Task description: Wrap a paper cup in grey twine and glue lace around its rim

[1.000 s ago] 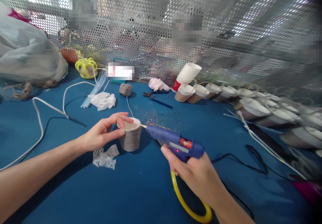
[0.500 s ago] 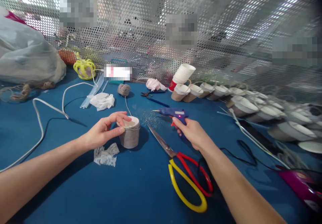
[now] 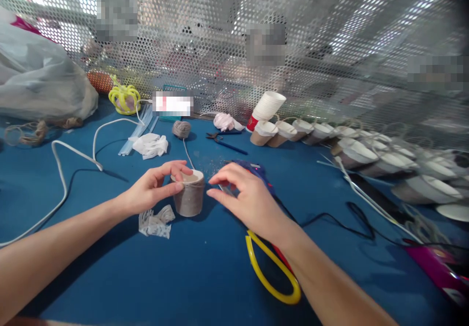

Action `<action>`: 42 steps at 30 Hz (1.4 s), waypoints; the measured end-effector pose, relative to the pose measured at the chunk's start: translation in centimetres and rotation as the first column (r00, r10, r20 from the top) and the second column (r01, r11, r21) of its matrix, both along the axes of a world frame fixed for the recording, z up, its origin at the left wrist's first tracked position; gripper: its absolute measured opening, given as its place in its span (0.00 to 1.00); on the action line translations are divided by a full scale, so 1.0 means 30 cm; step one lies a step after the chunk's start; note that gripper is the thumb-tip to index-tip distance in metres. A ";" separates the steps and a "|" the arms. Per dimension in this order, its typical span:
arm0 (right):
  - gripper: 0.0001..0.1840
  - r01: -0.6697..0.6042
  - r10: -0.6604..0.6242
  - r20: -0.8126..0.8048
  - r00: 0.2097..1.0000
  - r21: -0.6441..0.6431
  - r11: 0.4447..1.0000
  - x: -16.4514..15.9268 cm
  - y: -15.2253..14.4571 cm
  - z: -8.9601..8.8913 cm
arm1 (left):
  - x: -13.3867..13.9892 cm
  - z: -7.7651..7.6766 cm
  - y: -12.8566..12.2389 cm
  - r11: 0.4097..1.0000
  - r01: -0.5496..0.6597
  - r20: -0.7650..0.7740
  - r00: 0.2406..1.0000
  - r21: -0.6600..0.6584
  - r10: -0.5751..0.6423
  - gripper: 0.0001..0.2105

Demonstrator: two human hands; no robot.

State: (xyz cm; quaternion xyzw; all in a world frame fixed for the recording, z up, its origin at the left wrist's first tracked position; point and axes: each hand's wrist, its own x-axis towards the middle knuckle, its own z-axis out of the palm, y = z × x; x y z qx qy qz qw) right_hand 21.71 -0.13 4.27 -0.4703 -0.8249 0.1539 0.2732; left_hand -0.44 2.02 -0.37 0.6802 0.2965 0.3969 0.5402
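My left hand (image 3: 161, 184) grips the rim of a paper cup (image 3: 188, 200) wrapped in grey-brown twine, fingers inside and thumb outside. From the cup, a grey strand runs back to a small ball of yarn (image 3: 181, 129). Just right of the cup is my right hand (image 3: 244, 196), thumb and fingers apart, with nothing held between them. Partly behind that hand lies a blue glue gun (image 3: 256, 171) on the table. Scissors (image 3: 273, 272) with one yellow and one red handle lie under my right forearm, their blades mostly hidden.
Several wrapped cups (image 3: 355, 152) line the right side, near a stack of white cups (image 3: 270, 105). Pliers (image 3: 229, 140) and crumpled white material (image 3: 150, 145) lie behind my hands. A lace scrap (image 3: 157, 222) lies near the cup. A white cord (image 3: 60, 170) loops at left; perforated metal (image 3: 205, 38) stands behind.
My right hand has let go of the glue gun, now lying on the table, and moved left toward the wrapped cup. My left hand keeps its hold on the cup.
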 end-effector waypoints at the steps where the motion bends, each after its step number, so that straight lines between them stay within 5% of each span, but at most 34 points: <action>1: 0.03 -0.021 0.022 -0.008 1.000 0.013 1.000 -0.024 -0.012 0.000 | 0.001 0.003 -0.003 1.000 0.003 0.006 1.000 -0.005 -0.003 0.07; 11: 0.09 -0.111 0.113 -0.010 0.994 0.134 0.985 -0.037 -0.034 -0.007 | -0.004 0.016 -0.006 0.997 0.062 0.031 0.998 -0.044 -0.061 0.06; 18: 0.06 -0.083 0.064 -0.117 0.991 -0.166 0.983 -0.030 -0.055 0.027 | -0.008 0.027 -0.001 0.995 0.098 -0.016 0.995 -0.028 -0.099 0.07; 34: 0.06 -0.053 0.018 -0.142 0.990 -0.251 0.967 -0.027 -0.044 0.029 | -0.024 0.044 0.002 0.977 0.210 0.013 0.978 -0.044 -0.210 0.05; 42: 0.04 -0.115 0.019 -0.245 0.969 -0.383 0.917 -0.024 -0.041 0.030 | -0.033 0.042 0.005 0.970 0.235 0.004 0.972 -0.057 -0.235 0.03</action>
